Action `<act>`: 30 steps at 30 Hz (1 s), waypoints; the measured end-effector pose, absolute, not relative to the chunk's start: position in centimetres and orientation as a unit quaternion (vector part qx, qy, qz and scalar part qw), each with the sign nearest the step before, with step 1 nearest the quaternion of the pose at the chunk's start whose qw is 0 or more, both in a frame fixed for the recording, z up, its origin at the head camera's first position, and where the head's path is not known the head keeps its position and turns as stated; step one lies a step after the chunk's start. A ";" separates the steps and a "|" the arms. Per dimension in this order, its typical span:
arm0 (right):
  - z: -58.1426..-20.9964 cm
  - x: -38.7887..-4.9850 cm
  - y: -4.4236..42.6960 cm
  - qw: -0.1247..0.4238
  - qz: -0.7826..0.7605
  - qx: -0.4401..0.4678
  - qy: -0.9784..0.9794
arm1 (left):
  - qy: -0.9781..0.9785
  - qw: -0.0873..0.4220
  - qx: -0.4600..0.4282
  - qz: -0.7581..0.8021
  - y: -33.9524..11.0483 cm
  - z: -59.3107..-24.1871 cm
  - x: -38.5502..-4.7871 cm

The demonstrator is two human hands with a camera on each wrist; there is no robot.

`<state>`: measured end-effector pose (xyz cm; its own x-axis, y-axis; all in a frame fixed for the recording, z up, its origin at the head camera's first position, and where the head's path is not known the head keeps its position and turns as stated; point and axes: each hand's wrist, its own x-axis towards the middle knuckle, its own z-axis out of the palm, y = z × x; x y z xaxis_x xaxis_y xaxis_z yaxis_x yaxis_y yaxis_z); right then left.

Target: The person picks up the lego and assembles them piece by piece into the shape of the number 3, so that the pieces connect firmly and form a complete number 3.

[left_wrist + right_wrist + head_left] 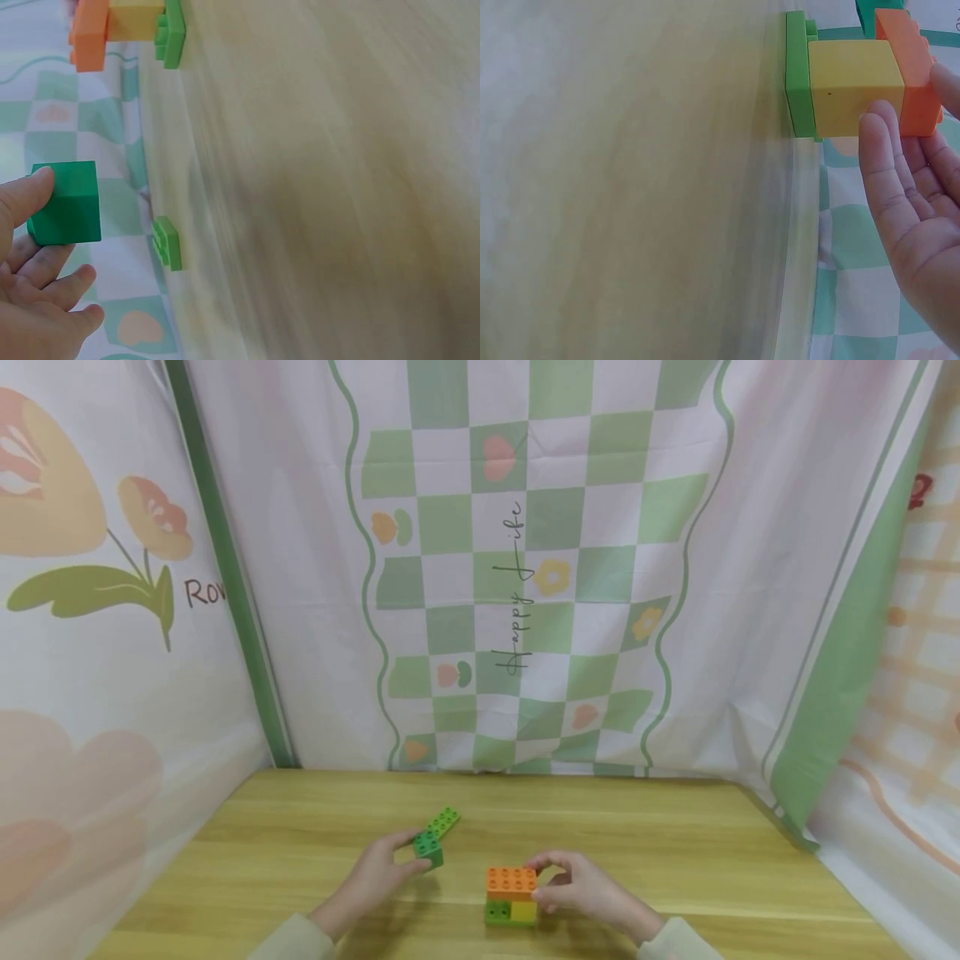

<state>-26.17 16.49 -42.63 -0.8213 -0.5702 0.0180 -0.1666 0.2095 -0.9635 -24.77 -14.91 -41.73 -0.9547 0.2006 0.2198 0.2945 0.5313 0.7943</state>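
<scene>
the left hand pinches a dark green block, with a light green brick on the table just beyond it; the right hand grips the orange brick topping a small stack between the hands. this looks like mid-building, and the next move probably calls for aligning block and stack; no container shows.

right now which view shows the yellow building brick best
Right wrist view: the yellow building brick is large, partly covered by the right hand. The head view shows it small; the left wrist view crops it.
</scene>
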 end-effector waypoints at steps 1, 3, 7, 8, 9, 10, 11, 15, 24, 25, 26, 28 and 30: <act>-42.6 -26.2 16.5 0.174 -0.580 -0.242 0.758 | -0.873 0.052 -0.143 -0.464 -14.8 -41.7 -24.8; -42.6 -26.2 16.5 0.173 -0.580 -0.241 0.759 | -0.870 0.054 -0.149 -0.466 -14.7 -41.5 -24.8; -42.6 -26.1 16.5 0.173 -0.580 -0.241 0.759 | -0.866 0.050 -0.157 -0.472 -14.4 -41.3 -24.6; -42.6 -26.1 16.5 0.172 -0.580 -0.241 0.759 | -0.866 0.047 -0.158 -0.473 -14.4 -41.2 -24.6; -42.6 -26.1 16.5 0.172 -0.580 -0.242 0.759 | -0.865 0.044 -0.160 -0.474 -14.4 -41.1 -24.6; -42.6 -26.1 16.5 0.172 -0.580 -0.242 0.759 | -0.864 0.039 -0.160 -0.475 -14.3 -41.1 -24.5; -42.6 -26.1 16.5 0.172 -0.580 -0.242 0.759 | -0.863 0.037 -0.160 -0.477 -14.3 -41.0 -24.5; -42.7 -26.1 16.5 0.170 -0.580 -0.245 0.758 | -0.864 0.034 -0.164 -0.475 -14.1 -40.7 -24.4; -42.8 -26.2 16.5 0.167 -0.578 -0.246 0.760 | -0.854 0.038 -0.171 -0.489 -13.1 -40.2 -24.5; -42.8 -26.2 16.5 0.167 -0.578 -0.246 0.760 | -0.854 0.038 -0.171 -0.490 -12.9 -40.2 -24.5; -42.8 -26.1 16.5 0.167 -0.578 -0.246 0.760 | -0.853 0.039 -0.172 -0.491 -12.8 -40.1 -24.5; -42.7 -26.1 16.5 0.167 -0.578 -0.245 0.761 | -0.854 0.042 -0.172 -0.490 -12.4 -40.0 -24.5; -42.7 -26.1 16.5 0.167 -0.578 -0.245 0.760 | -0.852 0.042 -0.174 -0.491 -12.1 -39.9 -24.5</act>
<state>-26.10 16.45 -42.71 -0.8239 -0.5660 0.0288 -0.1795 0.2125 -0.9605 -24.54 -12.09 -39.89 -0.9361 0.2547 0.2426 0.3376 0.4568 0.8230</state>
